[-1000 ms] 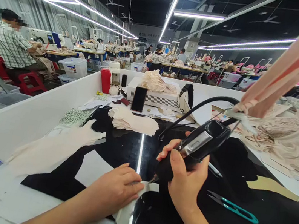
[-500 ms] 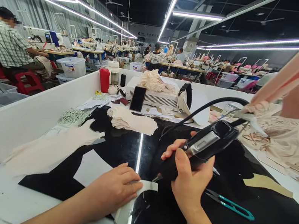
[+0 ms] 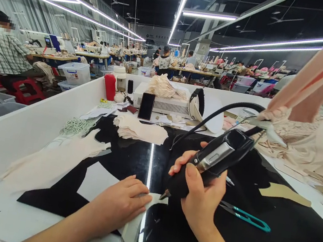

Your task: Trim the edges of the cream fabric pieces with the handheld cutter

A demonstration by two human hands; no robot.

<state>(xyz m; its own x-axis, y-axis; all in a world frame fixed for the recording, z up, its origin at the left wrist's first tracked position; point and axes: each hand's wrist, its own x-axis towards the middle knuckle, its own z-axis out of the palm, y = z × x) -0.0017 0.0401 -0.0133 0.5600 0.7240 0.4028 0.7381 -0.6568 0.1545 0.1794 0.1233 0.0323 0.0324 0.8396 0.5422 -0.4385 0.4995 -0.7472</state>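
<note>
My right hand (image 3: 204, 190) is wrapped round a black corded power tool (image 3: 213, 156) with a silver strip on its body. Its narrow metal tip angles down to the left and meets the right end of a pale curved piece (image 3: 130, 231) of fabric or card. My left hand (image 3: 126, 200) lies flat with fingers stretched over that piece, against the black work surface (image 3: 173, 234), hiding its middle. Part of a white sheet (image 3: 97, 180) shows beyond the left hand. Teal-handled thread snips (image 3: 247, 217) lie to the right of my right hand.
A stack of cream cut pieces (image 3: 140, 129), a phone (image 3: 146, 106) and a white vented box (image 3: 165, 100) stand ahead. Long cream fabric (image 3: 58, 161) lies left, and beige garments (image 3: 315, 142) are heaped right. The tool's black cable (image 3: 228, 106) arches above the table.
The whole view has shifted slightly. The tool's tip sits a little lower and further left on the pale piece. Both hands keep much the same pose.
</note>
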